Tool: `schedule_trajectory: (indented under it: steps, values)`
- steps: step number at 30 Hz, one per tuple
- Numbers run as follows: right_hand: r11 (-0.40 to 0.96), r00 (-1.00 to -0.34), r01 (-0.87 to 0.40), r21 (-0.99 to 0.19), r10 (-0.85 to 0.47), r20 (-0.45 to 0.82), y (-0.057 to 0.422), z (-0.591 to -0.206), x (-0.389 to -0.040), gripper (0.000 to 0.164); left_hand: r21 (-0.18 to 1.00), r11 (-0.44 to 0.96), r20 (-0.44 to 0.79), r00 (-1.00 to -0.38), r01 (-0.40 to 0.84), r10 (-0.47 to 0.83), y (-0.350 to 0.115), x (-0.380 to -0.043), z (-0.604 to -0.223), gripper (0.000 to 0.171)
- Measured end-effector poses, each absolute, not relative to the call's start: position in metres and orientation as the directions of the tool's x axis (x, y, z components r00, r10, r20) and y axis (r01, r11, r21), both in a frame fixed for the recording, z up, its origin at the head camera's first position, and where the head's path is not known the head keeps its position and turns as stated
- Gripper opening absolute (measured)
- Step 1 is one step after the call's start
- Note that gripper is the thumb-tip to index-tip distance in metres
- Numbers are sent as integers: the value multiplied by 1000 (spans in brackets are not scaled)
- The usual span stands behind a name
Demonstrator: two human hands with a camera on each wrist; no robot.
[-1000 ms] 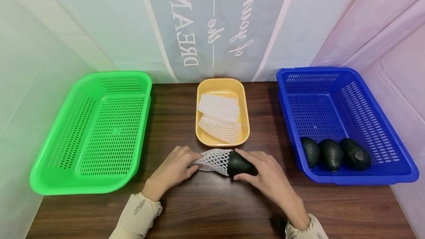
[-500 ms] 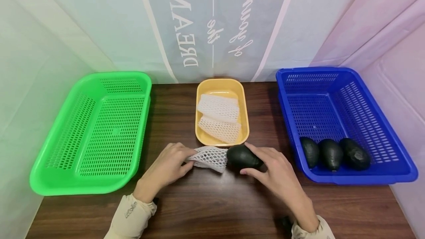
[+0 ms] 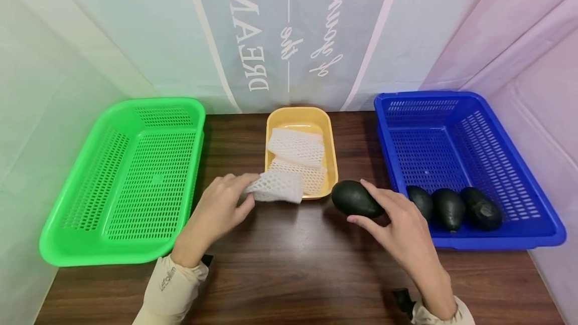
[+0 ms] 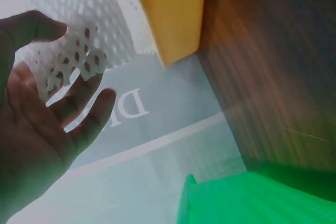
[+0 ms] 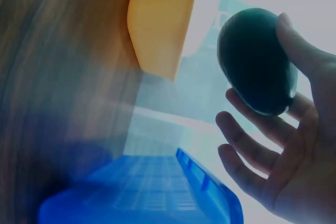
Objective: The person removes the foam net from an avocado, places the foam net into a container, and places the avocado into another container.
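Note:
A dark green avocado point(image 3: 355, 199), bare of any net, is held in my right hand point(image 3: 402, 224) between thumb and fingers, raised off the table to the right of the yellow tray. In the right wrist view the avocado point(image 5: 257, 61) sits between the thumb and the nearer fingers, the other fingers spread. My left hand point(image 3: 217, 214) pinches one end of a white foam net sleeve point(image 3: 279, 187), which hangs over the front of the yellow tray point(image 3: 334, 174). The left wrist view has the foam net sleeve point(image 4: 79, 19) between thumb and fingers.
Two more white foam nets point(image 3: 297, 145) lie in the yellow tray. A green basket point(image 3: 153, 179) stands at the left. The blue basket point(image 3: 424, 149) at the right holds three avocados point(image 3: 448, 208) near its front wall. A fabric backdrop rises behind the table.
The avocado has come out of the foam net sleeve. My right hand has carried it to the right; my left hand has lifted the sleeve back towards the yellow tray.

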State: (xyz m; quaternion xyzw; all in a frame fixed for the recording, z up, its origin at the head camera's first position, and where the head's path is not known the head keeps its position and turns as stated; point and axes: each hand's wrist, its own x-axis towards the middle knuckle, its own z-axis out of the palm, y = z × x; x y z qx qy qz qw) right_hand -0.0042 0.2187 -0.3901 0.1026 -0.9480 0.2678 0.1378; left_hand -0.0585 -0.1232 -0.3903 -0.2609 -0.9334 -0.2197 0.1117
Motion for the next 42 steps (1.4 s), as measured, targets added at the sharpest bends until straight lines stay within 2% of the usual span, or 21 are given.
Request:
schedule_trajectory:
  steps: [7, 14, 20, 28, 33, 37, 42]
  values:
    - [856, -925, -246, -455, -67, 374, 226, -382, -4, 78, 387, 762, 503, -811, 519, 298, -114, -75, -389, 25]
    - [870, -913, -225, -439, -30, 408, 236, -376, -6, 79, 476, 750, 547, -822, 460, 158, -99, -95, -392, 20]
    - [886, -906, -133, -445, 73, 417, 251, -371, -10, 77, 513, 731, 571, -815, 450, 101, -87, -112, -395, 17]
    - [869, -904, 27, -494, 233, 359, 278, -368, -22, 74, 515, 748, 570, -819, 419, 66, -81, -130, -399, 16]
    - [838, -900, 171, -519, 347, 264, 293, -369, -30, 75, 493, 776, 538, -839, 394, 84, -80, -139, -402, 16]
    - [828, -902, 269, -491, 396, 174, 304, -373, -36, 77, 476, 795, 523, -848, 376, 87, -79, -145, -404, 16]
    - [840, -905, 332, -430, 412, 105, 317, -384, -38, 78, 460, 814, 530, -845, 354, 67, -76, -152, -405, 16]
